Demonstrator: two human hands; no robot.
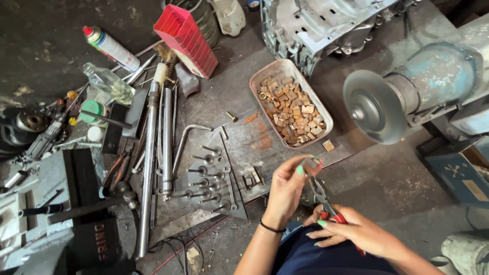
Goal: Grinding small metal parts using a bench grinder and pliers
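Left hand (286,189) pinches part — right hand (356,231) grips pliers (321,196).

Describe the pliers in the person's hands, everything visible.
The pliers are slim, with grey metal jaws and red-covered handles, tilted with the jaws pointing up and left. The right hand wraps the handles, hiding most of them. The jaw tips reach a small grey metal piece pinched in the left hand's fingertips; whether they grip it is unclear. The tool is held in the air above the dark workbench, near the tray of small brown blocks.
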